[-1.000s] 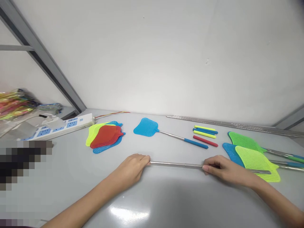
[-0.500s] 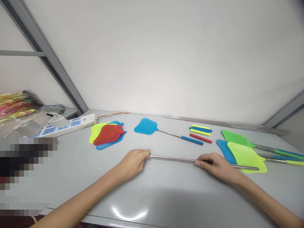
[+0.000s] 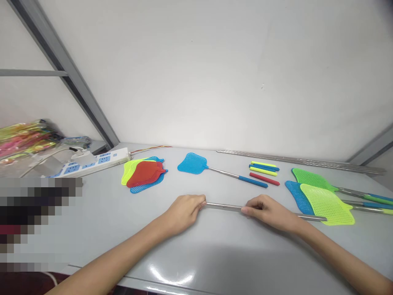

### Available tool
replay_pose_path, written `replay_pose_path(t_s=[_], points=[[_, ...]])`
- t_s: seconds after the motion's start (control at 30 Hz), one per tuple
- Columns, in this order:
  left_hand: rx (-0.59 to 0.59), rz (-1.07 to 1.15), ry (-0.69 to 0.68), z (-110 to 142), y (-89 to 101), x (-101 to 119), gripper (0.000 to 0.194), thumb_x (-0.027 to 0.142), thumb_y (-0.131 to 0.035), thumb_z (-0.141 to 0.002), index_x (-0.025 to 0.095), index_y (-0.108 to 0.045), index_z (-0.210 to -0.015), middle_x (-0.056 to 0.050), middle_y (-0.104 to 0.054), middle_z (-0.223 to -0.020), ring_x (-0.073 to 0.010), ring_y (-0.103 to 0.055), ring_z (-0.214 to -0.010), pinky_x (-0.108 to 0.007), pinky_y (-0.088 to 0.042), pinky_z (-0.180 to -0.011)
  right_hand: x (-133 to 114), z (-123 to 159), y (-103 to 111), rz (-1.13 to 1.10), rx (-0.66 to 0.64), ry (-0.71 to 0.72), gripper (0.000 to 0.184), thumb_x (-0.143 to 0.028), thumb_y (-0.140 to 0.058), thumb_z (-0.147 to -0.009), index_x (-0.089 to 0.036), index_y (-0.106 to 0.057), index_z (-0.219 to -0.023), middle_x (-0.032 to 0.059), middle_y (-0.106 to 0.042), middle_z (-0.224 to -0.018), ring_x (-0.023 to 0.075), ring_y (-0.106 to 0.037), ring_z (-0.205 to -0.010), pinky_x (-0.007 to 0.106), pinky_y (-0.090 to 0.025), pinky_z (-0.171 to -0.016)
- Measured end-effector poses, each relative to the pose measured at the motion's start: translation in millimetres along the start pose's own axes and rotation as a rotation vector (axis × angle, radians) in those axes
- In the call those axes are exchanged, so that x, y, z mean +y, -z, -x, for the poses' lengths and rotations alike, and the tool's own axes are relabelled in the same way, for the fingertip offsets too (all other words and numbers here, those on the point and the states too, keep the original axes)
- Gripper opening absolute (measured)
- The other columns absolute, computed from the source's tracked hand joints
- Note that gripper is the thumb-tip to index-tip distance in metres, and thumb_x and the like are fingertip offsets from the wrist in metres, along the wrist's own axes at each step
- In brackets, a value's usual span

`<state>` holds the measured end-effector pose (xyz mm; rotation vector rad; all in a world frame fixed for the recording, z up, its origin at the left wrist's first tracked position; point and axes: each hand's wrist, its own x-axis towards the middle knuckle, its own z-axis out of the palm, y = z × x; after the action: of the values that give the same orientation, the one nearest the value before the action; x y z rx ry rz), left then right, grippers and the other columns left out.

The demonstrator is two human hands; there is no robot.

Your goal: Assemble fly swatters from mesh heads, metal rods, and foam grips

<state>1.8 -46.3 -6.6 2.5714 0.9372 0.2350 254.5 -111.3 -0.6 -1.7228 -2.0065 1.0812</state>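
A thin metal telescopic rod (image 3: 223,206) lies level in front of me, just above or on the grey table (image 3: 196,250). My left hand (image 3: 187,211) is closed around its left end, hiding that tip. Further right, my right hand (image 3: 268,213) pinches the rod between thumb and fingers. Past that hand the rod's thicker right end sticks out over a yellow-green fly swatter head (image 3: 327,205). Beyond my hands lies an assembled blue fly swatter (image 3: 192,164) with a metal shaft and blue grip.
Loose red (image 3: 145,173), blue and yellow swatter heads overlap at left, near a white power strip (image 3: 107,162). Several coloured grips (image 3: 264,179) lie behind my right hand. Long metal rods (image 3: 291,160) run along the wall. More finished swatters, one green (image 3: 313,180), lie at right.
My right hand has moved left, closer to my left hand. Less of the rod shows between them, and its right end has shifted left. The view has turned slightly left.
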Motion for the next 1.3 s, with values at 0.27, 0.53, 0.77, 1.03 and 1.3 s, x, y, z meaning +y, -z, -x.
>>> replay_pose_path(t_s=[0.27, 0.53, 0.77, 1.03, 1.3], points=[[0.027, -0.004, 0.012, -3, 14.2, -17, 0.027, 0.027, -0.025, -0.092, 0.019, -0.035, -0.067, 0.003, -0.042, -0.064, -0.0119, -0.044, -0.061, -0.022, -0.033, -0.058, 19, 13, 28, -0.082, -0.253, -0.167, 0.041, -0.058, -0.044, -0.078, -0.019, -0.043, -0.067, -0.0019, -0.050, -0.057, 0.0097, -0.039, -0.046, 0.022, -0.029, -0.044], [0.039, -0.142, 0.005, 0, 21.9, -38, 0.031, 0.029, -0.022, -0.093, 0.019, -0.036, -0.067, 0.001, -0.046, -0.063, -0.0138, -0.046, -0.061, -0.024, -0.034, -0.058, 51, 28, 60, 0.011, -0.085, -0.179, 0.035, -0.048, -0.050, -0.078, -0.018, -0.046, -0.060, -0.0027, -0.034, -0.061, 0.0114, -0.028, -0.056, 0.026, -0.019, -0.051], [0.020, -0.198, -0.077, 0, -3.7, -10, 0.020, 0.015, -0.032, -0.088, 0.018, -0.046, -0.074, -0.002, -0.055, -0.068, -0.0162, -0.051, -0.066, -0.026, -0.038, -0.062, 42, 20, 42, -0.019, -0.087, -0.144, 0.037, -0.052, -0.051, -0.074, -0.017, -0.054, -0.061, -0.0015, -0.038, -0.057, 0.0123, -0.031, -0.056, 0.026, -0.022, -0.051], [-0.049, -0.244, -0.157, 1, -25.6, 24, 0.015, 0.008, -0.040, -0.080, 0.017, -0.051, -0.080, -0.003, -0.063, -0.073, -0.0180, -0.057, -0.067, -0.028, -0.040, -0.063, -4, 15, -11, -0.005, -0.047, -0.038, 0.038, -0.047, -0.044, -0.081, -0.016, -0.048, -0.058, -0.0029, -0.033, -0.056, 0.0102, -0.030, -0.054, 0.023, -0.021, -0.048], [-0.053, -0.150, -0.151, 1, -24.0, 32, 0.018, 0.017, -0.036, -0.087, 0.018, -0.050, -0.076, 0.001, -0.060, -0.067, -0.0152, -0.055, -0.061, -0.025, -0.036, -0.056, -16, 14, -19, -0.132, -0.158, -0.058, 0.040, -0.050, -0.045, -0.081, -0.015, -0.060, -0.068, -0.0047, -0.030, -0.054, 0.0082, -0.026, -0.050, 0.023, -0.018, -0.044]])
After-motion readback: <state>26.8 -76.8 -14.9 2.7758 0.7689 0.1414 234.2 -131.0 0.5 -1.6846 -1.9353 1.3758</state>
